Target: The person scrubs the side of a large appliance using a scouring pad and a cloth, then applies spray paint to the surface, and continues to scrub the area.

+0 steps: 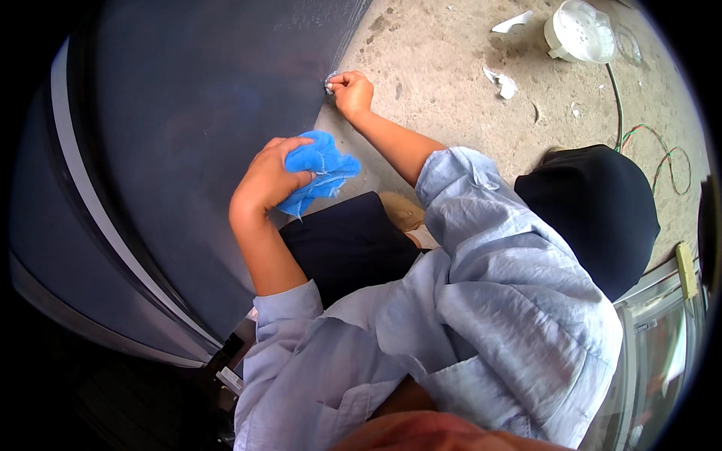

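Observation:
Neither of my own hands shows clearly; only a blurred skin-toned shape (421,434) lies at the lower edge. Below me a person in a light blue shirt (481,316) and black head covering (594,210) crouches beside a dark grey vehicle panel (195,113). One of their hands (267,180) presses a blue cloth (320,169) against the panel. Their other hand (352,92) is closed on a small whitish piece at the panel's edge.
A pale trim strip (98,218) runs along the panel. The concrete floor (444,52) holds a round white container (579,30), white scraps (505,84) and green wire (662,150). A glass and metal frame (662,338) stands at lower right.

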The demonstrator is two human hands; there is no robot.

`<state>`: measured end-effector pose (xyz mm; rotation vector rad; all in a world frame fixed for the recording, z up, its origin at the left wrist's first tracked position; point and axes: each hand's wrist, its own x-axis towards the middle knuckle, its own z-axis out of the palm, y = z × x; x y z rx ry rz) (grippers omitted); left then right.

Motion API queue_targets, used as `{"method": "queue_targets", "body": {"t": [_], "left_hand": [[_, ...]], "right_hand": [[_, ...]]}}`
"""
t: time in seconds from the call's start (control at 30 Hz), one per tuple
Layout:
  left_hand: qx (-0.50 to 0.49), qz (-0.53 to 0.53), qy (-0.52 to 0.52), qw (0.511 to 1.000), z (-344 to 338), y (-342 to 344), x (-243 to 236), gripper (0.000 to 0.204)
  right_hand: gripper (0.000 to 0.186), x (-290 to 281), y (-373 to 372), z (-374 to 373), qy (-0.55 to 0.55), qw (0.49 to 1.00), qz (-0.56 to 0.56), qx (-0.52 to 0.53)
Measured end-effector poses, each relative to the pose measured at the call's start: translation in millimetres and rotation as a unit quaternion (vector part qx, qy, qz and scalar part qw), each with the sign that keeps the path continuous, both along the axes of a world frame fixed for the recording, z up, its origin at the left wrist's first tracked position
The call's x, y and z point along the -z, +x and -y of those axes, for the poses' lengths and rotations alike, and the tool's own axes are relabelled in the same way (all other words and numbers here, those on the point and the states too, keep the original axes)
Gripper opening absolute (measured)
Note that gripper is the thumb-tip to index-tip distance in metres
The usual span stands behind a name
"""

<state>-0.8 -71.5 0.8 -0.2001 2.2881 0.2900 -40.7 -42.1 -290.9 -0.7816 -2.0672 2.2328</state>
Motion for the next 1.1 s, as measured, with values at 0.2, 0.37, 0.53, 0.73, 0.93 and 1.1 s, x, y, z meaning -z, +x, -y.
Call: {"method": "queue_targets", "body": {"t": [0.2, 0.37, 0.53, 0.73, 0.93, 1.1], "left_hand": [[0.005, -0.004, -0.006, 1.000, 3, 3, 1, 0.058], [0.013, -0.009, 0.011, 1.000, -7, 0, -2, 0.057], [-0.012, -0.018, 0.014, 1.000, -6, 3, -5, 0.057], [-0.004, -0.009, 0.017, 1.000, -10, -3, -4, 0.057], [-0.007, -0.016, 0.013, 1.000, 2, 3, 1, 0.057], [-0.008, -0.006, 0.006, 1.000, -5, -1, 0, 0.057]], "right_hand": [[0.004, 4, -46, -24, 0.027, 0.996, 0.003, 0.083], [0.007, -11, -2, -1, -0.045, 0.996, 0.070, -0.021], [0.005, -3, -48, -32, 0.051, 0.994, -0.023, 0.089], [0.005, -7, 0, -1, 0.016, 0.999, 0.032, -0.008], [0.006, 3, -46, -24, 0.049, 0.993, -0.011, 0.108], [0.008, 8, 2, 9, -0.005, 1.000, 0.009, -0.001]]}}
